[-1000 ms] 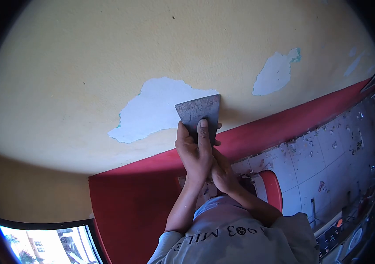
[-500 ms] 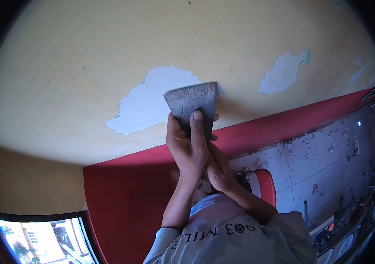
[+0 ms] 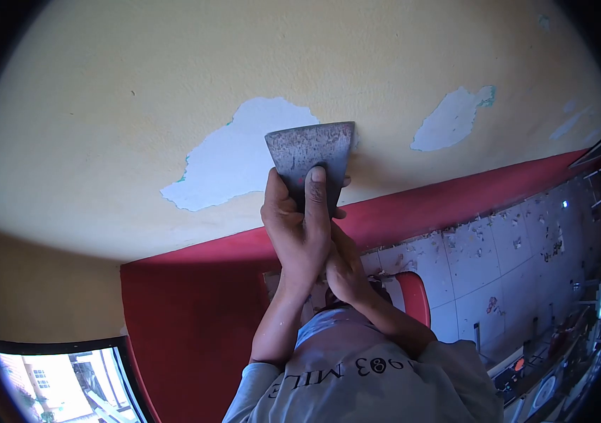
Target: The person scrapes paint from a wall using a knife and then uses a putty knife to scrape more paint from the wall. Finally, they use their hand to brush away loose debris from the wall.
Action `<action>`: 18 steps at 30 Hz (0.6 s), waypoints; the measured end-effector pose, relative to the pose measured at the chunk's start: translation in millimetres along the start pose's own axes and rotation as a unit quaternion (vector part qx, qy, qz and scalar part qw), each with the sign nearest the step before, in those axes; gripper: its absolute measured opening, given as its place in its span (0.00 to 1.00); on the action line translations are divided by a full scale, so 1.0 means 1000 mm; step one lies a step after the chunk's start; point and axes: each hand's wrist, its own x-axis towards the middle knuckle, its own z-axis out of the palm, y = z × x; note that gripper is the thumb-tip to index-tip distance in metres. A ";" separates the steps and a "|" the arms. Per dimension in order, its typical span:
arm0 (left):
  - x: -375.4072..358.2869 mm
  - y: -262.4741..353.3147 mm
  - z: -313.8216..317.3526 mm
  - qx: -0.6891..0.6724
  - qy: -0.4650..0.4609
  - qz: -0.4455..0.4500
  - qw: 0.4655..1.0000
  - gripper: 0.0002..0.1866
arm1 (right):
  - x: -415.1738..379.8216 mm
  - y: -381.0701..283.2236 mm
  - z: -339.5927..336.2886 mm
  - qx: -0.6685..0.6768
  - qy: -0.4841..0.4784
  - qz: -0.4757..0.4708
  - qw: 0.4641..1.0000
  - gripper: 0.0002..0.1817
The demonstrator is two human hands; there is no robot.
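A broad metal paint scraper [image 3: 312, 149] is held blade-up against the cream wall [image 3: 173, 84]. Its edge overlaps the right end of a large bare white patch [image 3: 233, 155]. My left hand [image 3: 300, 236] is closed on the scraper, thumb lying flat along the blade's face and index finger at its left side. Fingertips show at the scraper's right edge. My right hand [image 3: 348, 271] is closed lower down, tucked behind the left hand around the handle area. Most of its fingers and the handle are hidden.
A smaller peeled patch [image 3: 448, 120] lies to the right on the wall. Below runs a red painted band [image 3: 413, 208]. Chips litter the tiled floor [image 3: 463, 282], where a red chair [image 3: 415, 299] stands. A bright window [image 3: 68, 384] is at lower left.
The scraper has slid a little to the right along the wall, with both hands following. The view has shifted slightly. Both hands keep the same hold.
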 end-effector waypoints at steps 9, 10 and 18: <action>-0.007 -0.003 -0.008 -0.020 0.005 -0.048 0.999 0.10 | -0.002 0.010 -0.002 -0.055 0.001 -0.009 0.998 0.21; -0.011 -0.006 -0.009 -0.020 0.014 -0.048 0.999 0.10 | -0.004 0.015 0.000 -0.058 0.009 -0.033 0.998 0.21; 0.010 0.019 -0.007 -0.056 -0.001 0.022 0.998 0.10 | 0.010 -0.023 0.007 -0.054 -0.014 -0.030 0.998 0.15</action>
